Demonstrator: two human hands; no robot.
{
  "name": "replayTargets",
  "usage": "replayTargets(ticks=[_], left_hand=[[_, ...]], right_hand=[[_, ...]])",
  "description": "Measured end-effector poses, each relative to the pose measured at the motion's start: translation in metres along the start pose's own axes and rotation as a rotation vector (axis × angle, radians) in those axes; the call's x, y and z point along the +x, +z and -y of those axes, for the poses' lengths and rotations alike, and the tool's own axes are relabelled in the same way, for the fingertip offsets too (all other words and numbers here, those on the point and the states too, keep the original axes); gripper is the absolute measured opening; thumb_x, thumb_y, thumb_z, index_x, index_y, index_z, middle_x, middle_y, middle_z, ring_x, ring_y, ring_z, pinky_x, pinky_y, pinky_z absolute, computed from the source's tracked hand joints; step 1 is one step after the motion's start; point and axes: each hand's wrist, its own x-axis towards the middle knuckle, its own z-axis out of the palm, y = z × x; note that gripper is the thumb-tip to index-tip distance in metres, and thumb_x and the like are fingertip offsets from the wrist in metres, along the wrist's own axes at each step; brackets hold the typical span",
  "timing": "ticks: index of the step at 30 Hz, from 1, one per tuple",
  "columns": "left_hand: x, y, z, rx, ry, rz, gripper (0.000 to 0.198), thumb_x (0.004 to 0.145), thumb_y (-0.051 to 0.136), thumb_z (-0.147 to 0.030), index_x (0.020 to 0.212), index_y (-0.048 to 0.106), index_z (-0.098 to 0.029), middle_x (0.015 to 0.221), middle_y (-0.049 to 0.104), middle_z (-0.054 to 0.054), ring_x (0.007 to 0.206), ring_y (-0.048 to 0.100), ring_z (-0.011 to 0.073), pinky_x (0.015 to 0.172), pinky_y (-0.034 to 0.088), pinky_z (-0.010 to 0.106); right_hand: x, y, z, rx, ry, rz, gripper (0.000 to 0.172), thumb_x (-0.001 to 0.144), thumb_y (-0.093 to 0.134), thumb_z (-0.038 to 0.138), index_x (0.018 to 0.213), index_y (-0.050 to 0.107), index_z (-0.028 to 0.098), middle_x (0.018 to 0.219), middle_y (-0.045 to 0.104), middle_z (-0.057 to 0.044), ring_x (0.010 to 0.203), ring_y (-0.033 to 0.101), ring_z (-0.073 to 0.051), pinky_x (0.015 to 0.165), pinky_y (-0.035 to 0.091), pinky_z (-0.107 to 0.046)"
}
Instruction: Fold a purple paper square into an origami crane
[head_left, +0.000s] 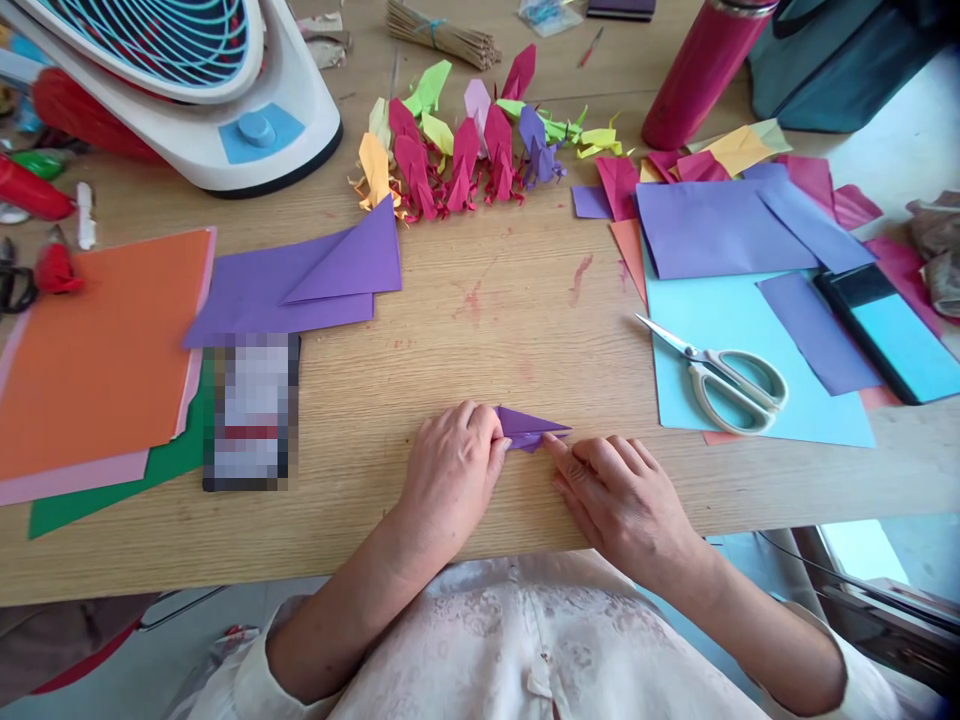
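Note:
A small folded purple paper (529, 426) lies near the table's front edge, its narrow point toward the right. My left hand (456, 468) is closed on its left end, thumb and fingers pinching it. My right hand (619, 490) rests at the paper's lower right side, with the index fingertip touching it and the other fingers curled; whether it grips the paper is unclear. Part of the paper is hidden under my left fingers. Several folded paper figures (465, 160) in pink, purple, yellow and green stand in a cluster at the back.
Scissors (731, 385) lie on light blue paper (675, 400) at right, beside a phone (892, 335). Purple sheets (330, 270), orange paper (105, 350) and a blurred-out device (251, 410) are at left. A white fan (292, 120) and a pink bottle (705, 75) stand behind.

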Motion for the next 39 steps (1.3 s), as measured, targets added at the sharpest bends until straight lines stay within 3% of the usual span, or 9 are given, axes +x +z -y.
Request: replayTargets(ticks=[7,16,23,29,33,39], left_hand=[[0.0,0.0,0.0,-0.01,-0.007,-0.004,0.01,0.097,0.053,-0.018,0.088,0.051,-0.021,0.091,0.062,0.002,0.084,0.058,0.0211,0.075,0.042,0.035],[0.0,0.0,-0.001,0.001,-0.011,0.001,0.01,0.096,0.053,-0.017,0.088,0.05,-0.021,0.091,0.062,0.002,0.085,0.059,0.0212,0.075,0.042,0.035],[0.001,-0.001,-0.001,-0.004,-0.006,-0.006,0.011,0.096,0.052,-0.016,0.087,0.049,-0.021,0.091,0.063,0.002,0.086,0.06,0.0208,0.076,0.042,0.035],[0.001,-0.002,-0.002,0.001,-0.009,0.011,0.011,0.097,0.051,-0.017,0.087,0.05,-0.021,0.093,0.063,0.002,0.087,0.06,0.0211,0.077,0.043,0.035],[0.001,-0.005,-0.002,-0.016,-0.016,0.023,0.011,0.097,0.052,-0.017,0.087,0.05,-0.021,0.093,0.064,0.002,0.087,0.06,0.0203,0.078,0.043,0.035],[0.002,-0.002,-0.001,-0.029,-0.009,0.003,0.011,0.096,0.053,-0.017,0.086,0.05,-0.021,0.092,0.064,0.002,0.086,0.06,0.02,0.076,0.043,0.034]], right_hand=[[-0.002,0.0,0.001,-0.022,0.016,-0.029,0.035,0.099,0.052,0.017,0.131,0.057,0.004,0.087,0.062,-0.009,0.077,0.051,-0.021,0.067,0.037,-0.037],[-0.005,0.001,0.001,-0.078,0.101,-0.048,0.038,0.099,0.053,0.018,0.135,0.053,0.01,0.084,0.06,-0.008,0.074,0.05,-0.022,0.063,0.035,-0.036],[-0.005,-0.003,0.002,-0.147,0.086,-0.012,0.043,0.1,0.05,0.02,0.142,0.047,0.011,0.082,0.06,-0.006,0.074,0.05,-0.022,0.063,0.035,-0.037],[-0.007,-0.004,0.0,-0.092,0.062,-0.012,0.037,0.1,0.05,0.02,0.134,0.054,0.007,0.09,0.062,-0.009,0.08,0.053,-0.022,0.068,0.038,-0.037],[-0.002,-0.001,0.003,-0.02,-0.006,-0.003,0.038,0.099,0.051,0.02,0.136,0.054,0.01,0.095,0.063,-0.009,0.081,0.052,-0.022,0.071,0.039,-0.037],[0.003,0.002,0.003,0.024,0.019,0.034,0.037,0.1,0.052,0.025,0.135,0.058,0.013,0.097,0.064,-0.009,0.086,0.054,-0.023,0.071,0.038,-0.038]])
